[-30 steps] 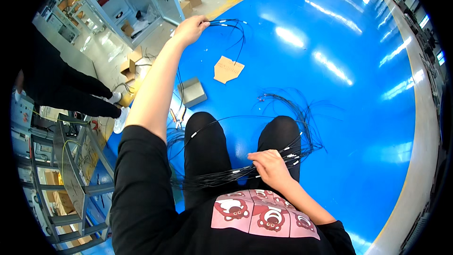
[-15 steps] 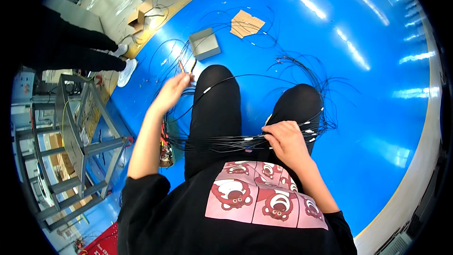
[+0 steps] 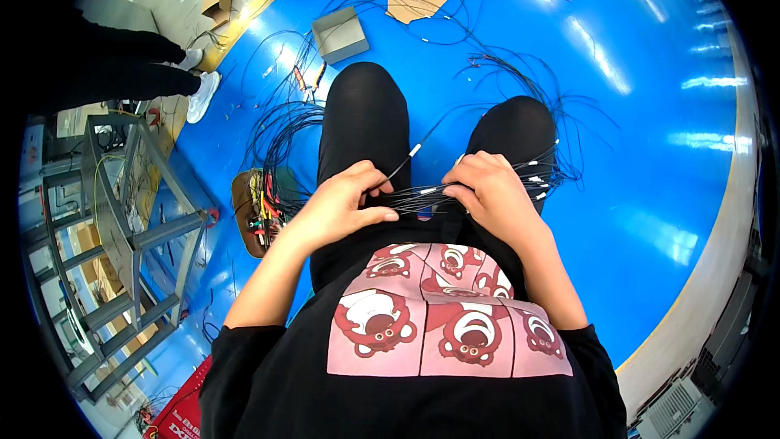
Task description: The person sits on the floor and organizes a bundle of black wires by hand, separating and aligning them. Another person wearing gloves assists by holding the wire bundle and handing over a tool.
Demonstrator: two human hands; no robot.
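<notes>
A bundle of thin black cables [image 3: 410, 198] with white tags lies across my lap. My right hand [image 3: 489, 193] is closed on the bundle, thumb and fingers pinching it near the right thigh. At the bundle's left part is my left hand [image 3: 345, 205], its fingers curled on a single black cable [image 3: 439, 121], thumb apart below. That cable bears a white tag [image 3: 415, 149] and arches up toward the right knee. Cutting pliers [image 3: 307, 79] with orange handles lie on the floor beyond the left knee.
Cable ends [image 3: 272, 132] coil beside the left thigh, above a tool bin [image 3: 249, 215]. A grey box [image 3: 340, 35] and a cardboard piece [image 3: 415, 1] are on the blue floor. A metal frame [image 3: 134, 240] stands left; a person in white shoes [image 3: 203, 97] is near it.
My left hand has come back from beside the pliers to the cables over my lap. The single tagged cable has shifted right with it. My right hand keeps its grip on the bundle.
</notes>
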